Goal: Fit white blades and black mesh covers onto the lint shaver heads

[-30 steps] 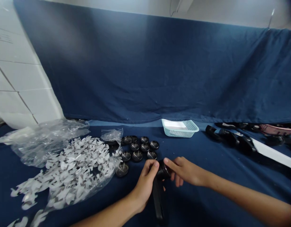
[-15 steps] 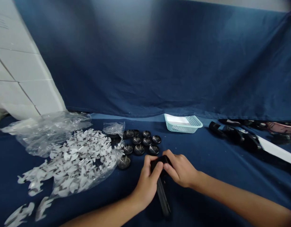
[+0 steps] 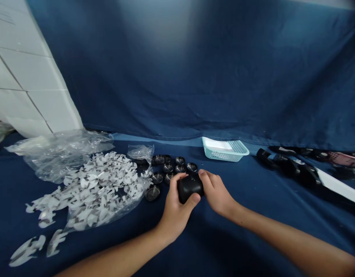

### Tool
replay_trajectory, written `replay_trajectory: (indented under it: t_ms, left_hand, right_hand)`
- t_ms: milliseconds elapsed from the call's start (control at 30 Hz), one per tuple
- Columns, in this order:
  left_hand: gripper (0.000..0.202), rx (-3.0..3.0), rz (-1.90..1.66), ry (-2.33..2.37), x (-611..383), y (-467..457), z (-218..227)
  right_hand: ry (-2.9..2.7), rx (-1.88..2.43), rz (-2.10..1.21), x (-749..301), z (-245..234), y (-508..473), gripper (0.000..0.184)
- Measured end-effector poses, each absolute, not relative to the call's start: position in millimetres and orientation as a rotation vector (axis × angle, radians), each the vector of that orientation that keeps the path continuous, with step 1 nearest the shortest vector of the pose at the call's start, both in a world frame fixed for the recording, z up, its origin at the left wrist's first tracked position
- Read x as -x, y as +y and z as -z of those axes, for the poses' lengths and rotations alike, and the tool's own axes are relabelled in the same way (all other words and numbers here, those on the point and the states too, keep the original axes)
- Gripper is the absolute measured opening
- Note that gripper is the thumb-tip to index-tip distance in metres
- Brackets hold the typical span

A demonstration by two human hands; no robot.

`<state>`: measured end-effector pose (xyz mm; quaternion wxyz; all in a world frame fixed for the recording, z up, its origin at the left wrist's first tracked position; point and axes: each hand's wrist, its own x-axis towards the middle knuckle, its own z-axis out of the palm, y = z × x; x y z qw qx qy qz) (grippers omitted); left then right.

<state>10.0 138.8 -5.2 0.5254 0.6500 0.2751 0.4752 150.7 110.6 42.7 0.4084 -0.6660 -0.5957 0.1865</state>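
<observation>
Both hands hold a glossy black handled part above the blue cloth. Its rounded end faces me, and its long handle is out of sight. My left hand wraps the left side, thumb across the front and fingers behind. My right hand grips the right side with bent fingers, the fingertips partly hidden. Just beyond the hands lie several round black caps with patterned, dish-like faces. I cannot tell exactly what the handled part is.
On the left, a heap of thin white plastic pieces spills from a clear bag. A light blue basket stands at the back. More black parts lie at right beside a white strip. A blue curtain hangs behind.
The black handled part has been turned: its handle pointed toward me before, and now its rounded end does. Both hands have shifted their hold and risen slightly. The view has tilted a little.
</observation>
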Motion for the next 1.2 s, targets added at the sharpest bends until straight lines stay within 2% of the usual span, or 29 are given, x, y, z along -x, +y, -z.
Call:
replay_trajectory:
  t_ms: [133, 267, 333, 400, 433, 467, 533, 567, 667, 733, 900, 1200]
  left_hand:
    - [0.054, -1.746, -1.121, 0.690, -6, 147, 2]
    - [0.050, -2.182, -1.276, 0.626, 1, 163, -1]
    - [0.060, -2.333, -1.314, 0.569, 3, 168, -1]
    - [0.083, -2.286, -1.310, 0.574, 4, 167, -3]
    - [0.088, -2.193, -1.296, 0.612, 4, 165, -5]
    - [0.083, -2.070, -1.275, 0.672, 3, 163, -7]
    - [0.060, -1.789, -1.173, 0.815, 1, 158, -14]
    - [0.056, -1.652, -1.059, 0.871, 0, 156, -18]
    - [0.069, -1.313, -0.608, 0.825, 0, 156, -31]
    - [0.067, -1.203, -0.479, 0.704, 2, 159, -38]
    - [0.046, -1.266, -0.595, 0.525, 6, 167, -48]
    - [0.045, -1.199, -0.695, 0.516, 1, 157, -45]
  right_hand:
    - [-1.405, 1.630, -0.455, -156, -35, 115, 0.044]
    - [-1.378, 1.598, -0.483, -164, -29, 112, 0.045]
    - [-1.369, 1.585, -0.468, -169, -27, 109, 0.046]
    - [-1.370, 1.567, -0.411, -172, -27, 106, 0.045]
    - [-1.382, 1.553, -0.369, -173, -27, 104, 0.045]
    - [-1.405, 1.536, -0.324, -175, -28, 103, 0.044]
    - [-1.483, 1.489, -0.242, -176, -28, 99, 0.039]
    - [-1.531, 1.460, -0.211, -176, -28, 97, 0.036]
    - [-1.656, 1.376, -0.148, -177, -27, 93, 0.031]
    - [-1.695, 1.345, -0.117, -177, -27, 92, 0.030]
    - [-1.718, 1.343, -0.098, -178, -35, 95, 0.029]
    - [-1.765, 1.397, -0.058, -169, -31, 95, 0.030]
